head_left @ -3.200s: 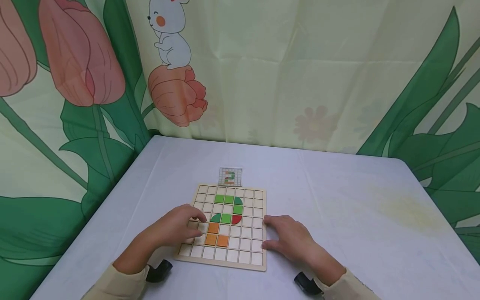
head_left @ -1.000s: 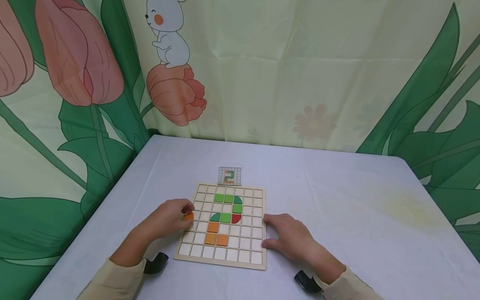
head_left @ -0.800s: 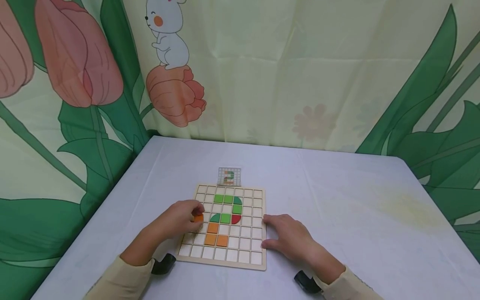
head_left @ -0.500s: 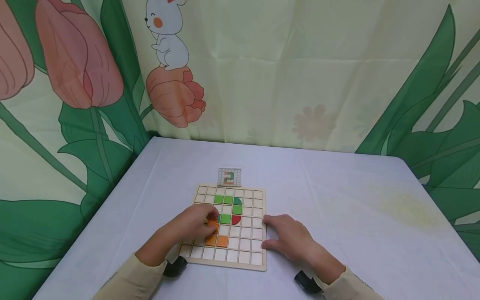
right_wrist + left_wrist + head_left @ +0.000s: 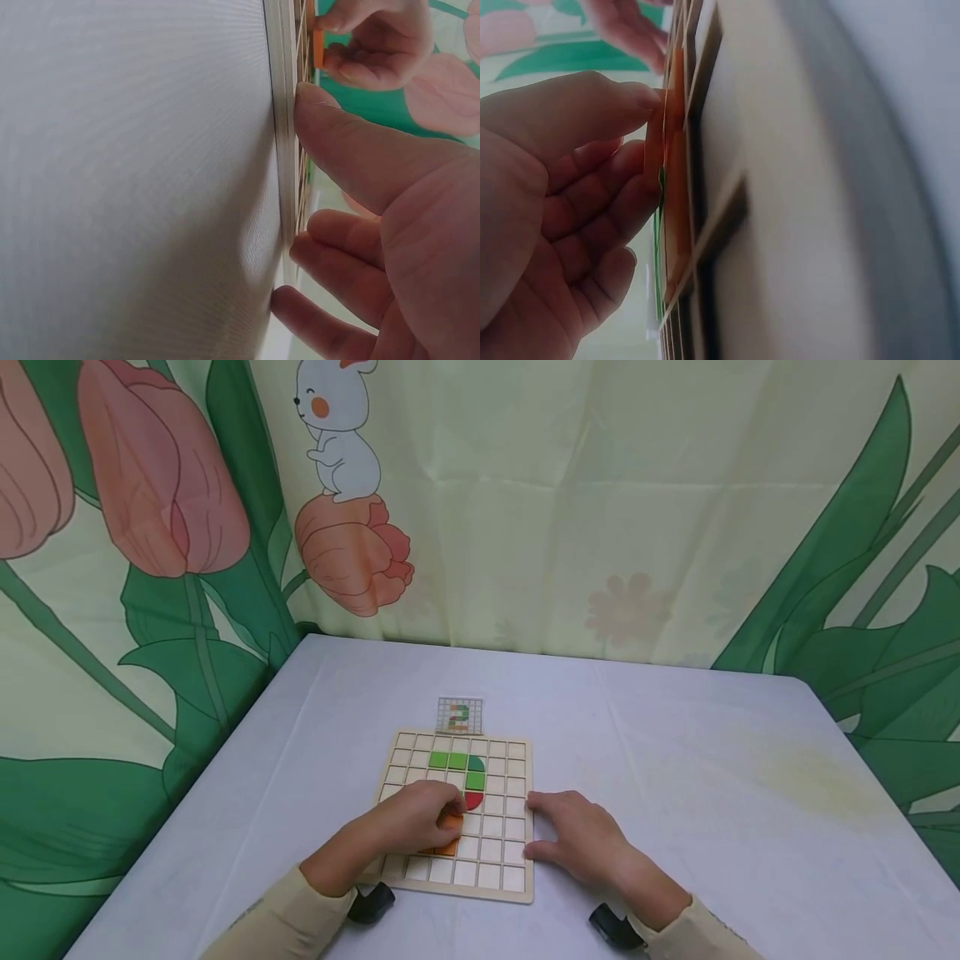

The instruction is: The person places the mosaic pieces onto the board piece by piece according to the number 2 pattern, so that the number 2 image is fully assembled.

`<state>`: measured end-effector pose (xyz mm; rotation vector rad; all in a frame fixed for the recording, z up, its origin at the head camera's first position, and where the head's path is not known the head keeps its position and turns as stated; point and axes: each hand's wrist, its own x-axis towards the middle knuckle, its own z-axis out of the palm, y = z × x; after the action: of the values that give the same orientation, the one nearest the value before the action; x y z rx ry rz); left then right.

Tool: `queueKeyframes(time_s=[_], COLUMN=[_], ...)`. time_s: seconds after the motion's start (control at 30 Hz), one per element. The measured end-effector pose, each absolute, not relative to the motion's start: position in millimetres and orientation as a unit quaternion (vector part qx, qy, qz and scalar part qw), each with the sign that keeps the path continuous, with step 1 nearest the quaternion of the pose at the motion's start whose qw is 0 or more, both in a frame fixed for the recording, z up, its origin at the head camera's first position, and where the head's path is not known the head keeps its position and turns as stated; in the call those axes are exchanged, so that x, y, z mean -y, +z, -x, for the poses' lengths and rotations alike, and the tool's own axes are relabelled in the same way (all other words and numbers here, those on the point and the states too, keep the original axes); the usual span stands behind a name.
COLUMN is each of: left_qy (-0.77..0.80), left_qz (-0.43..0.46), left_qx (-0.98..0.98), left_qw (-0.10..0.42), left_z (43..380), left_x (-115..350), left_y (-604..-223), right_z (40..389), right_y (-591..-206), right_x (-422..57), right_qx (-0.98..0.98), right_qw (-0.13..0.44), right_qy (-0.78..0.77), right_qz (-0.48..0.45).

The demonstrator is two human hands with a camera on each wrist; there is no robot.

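My left hand (image 5: 415, 818) pinches an orange tile (image 5: 319, 49) between thumb and fingers, low over the wooden grid board (image 5: 495, 896). In the left wrist view the held tile (image 5: 653, 142) is close above other orange tiles (image 5: 676, 187) lying in the grid. One orange tile (image 5: 446, 850) shows beneath the hand in the head view; the hand hides others. Further up the board lie bright green squares (image 5: 447, 761), a dark green quarter-round tile (image 5: 476, 763) and a red one (image 5: 473, 800). My right hand (image 5: 581, 835) touches the board's right edge with thumb and fingertips.
A small card (image 5: 460, 716) printed with a coloured grid pattern lies just behind the board. The white-covered table (image 5: 675, 760) extends around it, up to a curtain (image 5: 525, 527) with flowers and a rabbit. A black device (image 5: 615, 927) sits by each wrist.
My left hand picked up an orange tile left of the board and carried it rightward over the grid, now covering the lower tiles. The right hand stays at the board's edge.
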<state>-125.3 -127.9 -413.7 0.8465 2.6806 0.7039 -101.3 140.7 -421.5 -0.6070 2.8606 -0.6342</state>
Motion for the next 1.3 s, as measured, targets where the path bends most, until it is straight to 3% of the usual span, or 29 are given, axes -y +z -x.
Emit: queueKeyframes(time_s=[0.67, 1.3], left_qy=[0.204, 0.211], left_qz=[-0.317, -0.329], left_qx=[-0.92, -0.912], left_qw=[0.107, 0.127], left_z=[121.3, 113.2], left_x=[108.7, 105.8], left_y=[-413.3, -407.6], right_z=[101.7, 101.9], right_y=[-420.6, -419.7], right_x=[-140.1, -139.0], right_qx=[-0.953, -0.954], right_qw=[0.074, 0.08], right_qy=[-0.216, -0.212], right_qz=[0.198, 0.196])
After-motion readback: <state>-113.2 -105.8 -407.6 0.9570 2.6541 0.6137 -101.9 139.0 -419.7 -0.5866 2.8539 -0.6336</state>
